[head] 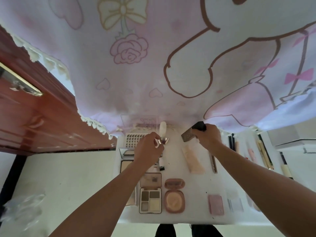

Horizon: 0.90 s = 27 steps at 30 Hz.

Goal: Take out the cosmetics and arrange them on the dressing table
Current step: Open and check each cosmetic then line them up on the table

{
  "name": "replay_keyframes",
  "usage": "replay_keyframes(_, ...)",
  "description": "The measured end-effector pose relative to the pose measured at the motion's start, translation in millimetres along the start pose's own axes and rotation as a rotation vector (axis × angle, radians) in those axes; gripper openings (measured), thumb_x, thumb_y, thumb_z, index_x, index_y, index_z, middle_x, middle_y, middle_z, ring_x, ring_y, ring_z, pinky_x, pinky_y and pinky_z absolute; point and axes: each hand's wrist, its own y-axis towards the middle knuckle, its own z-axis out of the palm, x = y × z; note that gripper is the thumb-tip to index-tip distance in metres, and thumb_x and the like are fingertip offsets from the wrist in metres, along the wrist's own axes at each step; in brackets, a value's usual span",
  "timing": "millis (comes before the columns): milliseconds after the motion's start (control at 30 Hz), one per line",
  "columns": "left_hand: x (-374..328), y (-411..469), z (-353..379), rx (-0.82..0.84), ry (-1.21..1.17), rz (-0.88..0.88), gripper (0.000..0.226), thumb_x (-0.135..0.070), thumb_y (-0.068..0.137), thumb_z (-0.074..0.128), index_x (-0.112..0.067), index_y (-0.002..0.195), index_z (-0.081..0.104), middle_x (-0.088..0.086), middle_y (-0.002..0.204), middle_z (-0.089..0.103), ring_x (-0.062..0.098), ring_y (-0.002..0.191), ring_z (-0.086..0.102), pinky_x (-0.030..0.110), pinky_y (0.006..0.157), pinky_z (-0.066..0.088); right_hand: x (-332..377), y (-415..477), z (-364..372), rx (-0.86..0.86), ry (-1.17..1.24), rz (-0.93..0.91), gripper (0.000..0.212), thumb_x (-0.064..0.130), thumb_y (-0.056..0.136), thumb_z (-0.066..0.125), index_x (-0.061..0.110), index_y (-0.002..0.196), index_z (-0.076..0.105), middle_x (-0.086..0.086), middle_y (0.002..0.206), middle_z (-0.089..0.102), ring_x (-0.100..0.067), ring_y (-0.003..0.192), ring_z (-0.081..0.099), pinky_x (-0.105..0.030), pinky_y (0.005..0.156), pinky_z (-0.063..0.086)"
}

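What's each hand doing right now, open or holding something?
The left hand pinches a small pinkish bottle with a white cap.
The right hand grips a dark grey tube.

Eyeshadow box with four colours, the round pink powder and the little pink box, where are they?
four-colour eyeshadow palette [150, 200]: head view, middle of its four pans
round pink powder compact [174, 200]: head view, on the peach powder
small pink case [216, 204]: head view, centre of its lid
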Motion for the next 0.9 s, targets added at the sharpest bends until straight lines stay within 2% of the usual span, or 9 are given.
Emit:
replay_keyframes(33, -6, -1, -3, 0.011, 0.038, 0.042, 0.025, -0.026, 0.083, 0.066, -0.021, 0.107, 0.061, -0.01, 0.082, 0.055, 0.014, 0.079, 0.056, 0.03, 0.069, 0.046, 3, -5, -8, 0.028, 0.119, 0.019, 0.016, 0.023, 0.08, 0.074, 0.008, 0.083, 0.069, -0.009, 0.072, 0.07, -0.02, 0.064, 0.062, -0.035, 0.058, 0.052)
replay_keyframes(100, -18, -4, -9, 0.056, 0.084, 0.117, 0.041, -0.033, 0.083, 0.07, -0.022, 0.12, 0.055, -0.009, 0.096, 0.055, 0.014, 0.089, 0.056, 0.031, 0.077, 0.046, 14, -21, -25, 0.111, 0.319, 0.039, 0.016, 0.017, 0.082, 0.075, 0.005, 0.091, 0.071, -0.01, 0.075, 0.071, -0.018, 0.064, 0.064, -0.03, 0.057, 0.052)
replay_keyframes(233, -42, -8, -18, 0.159, 0.122, 0.215, 0.066, -0.046, 0.079, 0.073, -0.026, 0.134, 0.044, -0.008, 0.125, 0.051, 0.012, 0.113, 0.051, 0.035, 0.095, 0.043, 37, -59, -56, 0.269, 0.467, 0.005, 0.015, 0.019, 0.087, 0.072, 0.006, 0.094, 0.07, -0.006, 0.077, 0.071, -0.014, 0.065, 0.066, -0.022, 0.054, 0.048)
replay_keyframes(300, -50, -10, -22, 0.173, 0.006, 0.258, 0.062, -0.045, 0.076, 0.076, -0.026, 0.129, 0.05, -0.011, 0.119, 0.057, 0.009, 0.105, 0.055, 0.034, 0.092, 0.046, 46, -72, -68, 0.303, 0.507, -0.02, 0.021, 0.024, 0.088, 0.07, 0.006, 0.097, 0.071, -0.006, 0.081, 0.071, -0.014, 0.069, 0.067, -0.024, 0.056, 0.048)
replay_keyframes(433, -66, -19, -39, 0.166, -0.297, 0.268, 0.031, -0.033, 0.078, 0.078, -0.033, 0.104, 0.062, -0.016, 0.097, 0.067, -0.001, 0.086, 0.061, 0.023, 0.075, 0.053, 61, -85, -88, 0.333, 0.574, -0.045, 0.029, 0.034, 0.089, 0.067, 0.007, 0.099, 0.073, -0.002, 0.081, 0.07, -0.015, 0.072, 0.063, -0.026, 0.056, 0.045)
replay_keyframes(500, -75, -26, -49, 0.184, -0.423, 0.269, 0.026, -0.028, 0.082, 0.075, -0.038, 0.101, 0.06, -0.014, 0.095, 0.068, 0.005, 0.082, 0.064, 0.028, 0.073, 0.057, 67, -89, -99, 0.328, 0.575, -0.07, 0.031, 0.036, 0.089, 0.067, 0.006, 0.098, 0.074, -0.002, 0.078, 0.069, -0.015, 0.069, 0.061, -0.027, 0.057, 0.044)
replay_keyframes(633, -93, -35, -67, 0.18, -0.594, 0.265, 0.011, -0.026, 0.096, 0.056, -0.019, 0.103, 0.062, 0.0, 0.076, 0.065, 0.017, 0.063, 0.06, 0.032, 0.061, 0.051, 75, -96, -110, 0.356, 0.546, -0.154, 0.028, 0.028, 0.09, 0.068, 0.001, 0.096, 0.073, -0.004, 0.075, 0.068, -0.015, 0.065, 0.057, -0.025, 0.058, 0.046)
replay_keyframes(767, -99, -39, -76, 0.205, -0.739, 0.141, 0.032, -0.034, 0.102, 0.042, -0.009, 0.099, 0.062, 0.011, 0.061, 0.057, 0.021, 0.052, 0.05, 0.03, 0.049, 0.038, 85, -105, -111, 0.371, 0.565, -0.229, 0.023, 0.021, 0.091, 0.067, -0.001, 0.096, 0.073, 0.0, 0.067, 0.066, -0.015, 0.063, 0.055, -0.024, 0.058, 0.049)
replay_keyframes(900, -106, -42, -79, 0.122, -0.766, 0.088, 0.043, -0.04, 0.1, 0.044, 0.0, 0.095, 0.058, 0.003, 0.054, 0.045, 0.014, 0.042, 0.039, 0.022, 0.039, 0.03, 92, -111, -105, 0.368, 0.555, -0.272, 0.019, 0.019, 0.091, 0.067, 0.001, 0.092, 0.072, 0.0, 0.066, 0.065, -0.013, 0.064, 0.057, -0.022, 0.061, 0.051)
